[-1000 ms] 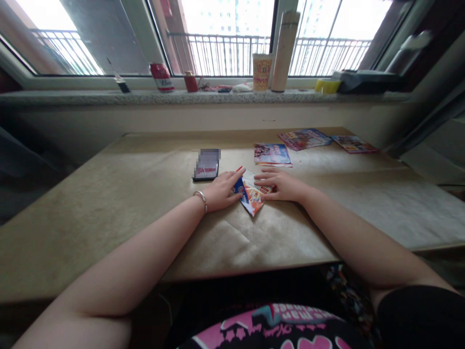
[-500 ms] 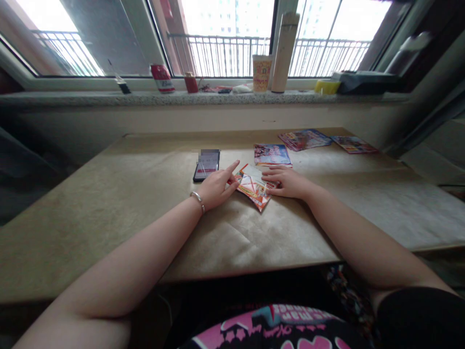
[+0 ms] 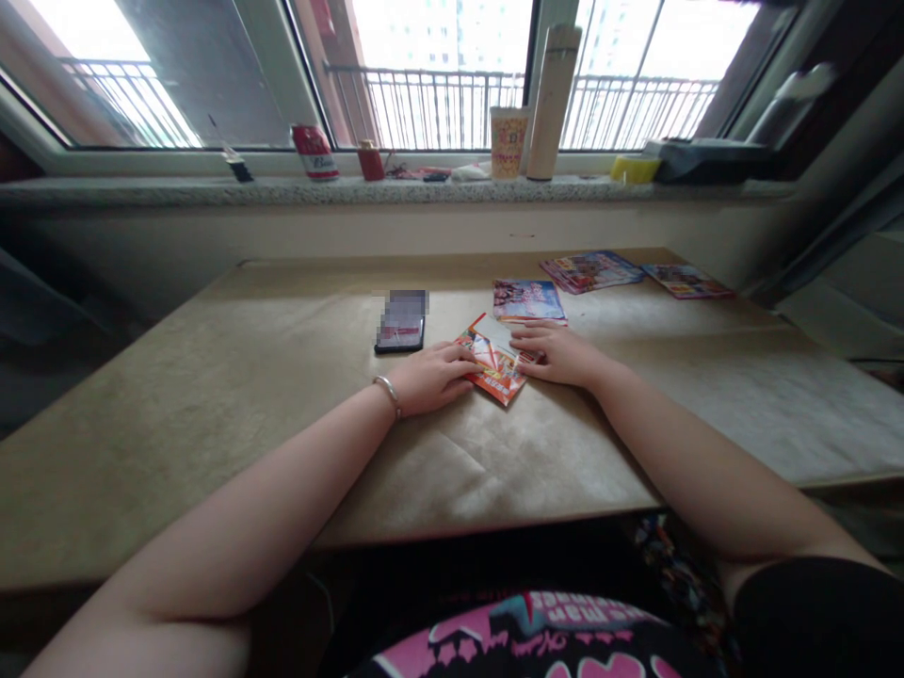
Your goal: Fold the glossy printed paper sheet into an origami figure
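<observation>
A small folded piece of printed paper point(image 3: 495, 362), red, orange and white, lies on the brown paper-covered table point(image 3: 282, 377). My left hand point(image 3: 429, 377), with a bracelet at the wrist, rests palm down at the paper's left edge, fingertips pressing on it. My right hand point(image 3: 557, 352) lies flat on the paper's right side, fingers stretched toward the left. Both hands hold the paper down against the table.
A phone point(image 3: 401, 324) lies just left of the hands. Colourful printed sheets lie behind point(image 3: 529, 299) and at the far right point(image 3: 591, 269), point(image 3: 686, 279). The windowsill point(image 3: 395, 188) carries a can, a cup, a tall flask and small items.
The paper was turned over and folded smaller. My left hand, lifted with a pointing finger half a second ago, now presses flat on the paper's left edge. My right hand stayed on the right side.
</observation>
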### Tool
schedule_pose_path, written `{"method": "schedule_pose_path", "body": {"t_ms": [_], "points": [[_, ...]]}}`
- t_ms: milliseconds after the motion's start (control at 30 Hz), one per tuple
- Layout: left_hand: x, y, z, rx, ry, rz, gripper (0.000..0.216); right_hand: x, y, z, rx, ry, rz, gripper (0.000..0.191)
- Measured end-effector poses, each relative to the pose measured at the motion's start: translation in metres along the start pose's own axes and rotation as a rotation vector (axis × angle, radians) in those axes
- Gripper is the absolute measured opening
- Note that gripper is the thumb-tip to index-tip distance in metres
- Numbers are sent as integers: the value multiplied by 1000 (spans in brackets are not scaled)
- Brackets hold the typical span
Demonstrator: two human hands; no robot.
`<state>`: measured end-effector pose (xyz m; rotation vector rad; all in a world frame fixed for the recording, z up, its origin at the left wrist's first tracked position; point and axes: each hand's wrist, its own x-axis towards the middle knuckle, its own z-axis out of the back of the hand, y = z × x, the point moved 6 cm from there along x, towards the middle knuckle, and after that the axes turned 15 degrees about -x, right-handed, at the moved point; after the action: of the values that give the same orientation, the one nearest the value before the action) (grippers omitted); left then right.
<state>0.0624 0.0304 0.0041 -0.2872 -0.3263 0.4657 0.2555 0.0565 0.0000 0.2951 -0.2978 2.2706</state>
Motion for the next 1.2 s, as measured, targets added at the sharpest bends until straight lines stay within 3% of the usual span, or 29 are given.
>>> {"method": "schedule_pose_path", "body": {"t_ms": [100, 333, 567, 700, 1200], "points": [[0, -6, -8, -70, 107, -40, 44, 0, 0, -1, 24, -8, -26, 40], [0, -8, -16, -30, 242, 23, 54, -1, -3, -3, 111, 6, -49, 36], [-1, -8, -13, 12, 218, 24, 55, -8, -15, -3, 294, 45, 13, 30], [-1, -7, -14, 10, 214, 21, 55, -9, -18, -4, 341, 36, -23, 27], [0, -8, -14, -7, 193, 7, 55, 1, -9, -2, 291, -90, -137, 16]]}}
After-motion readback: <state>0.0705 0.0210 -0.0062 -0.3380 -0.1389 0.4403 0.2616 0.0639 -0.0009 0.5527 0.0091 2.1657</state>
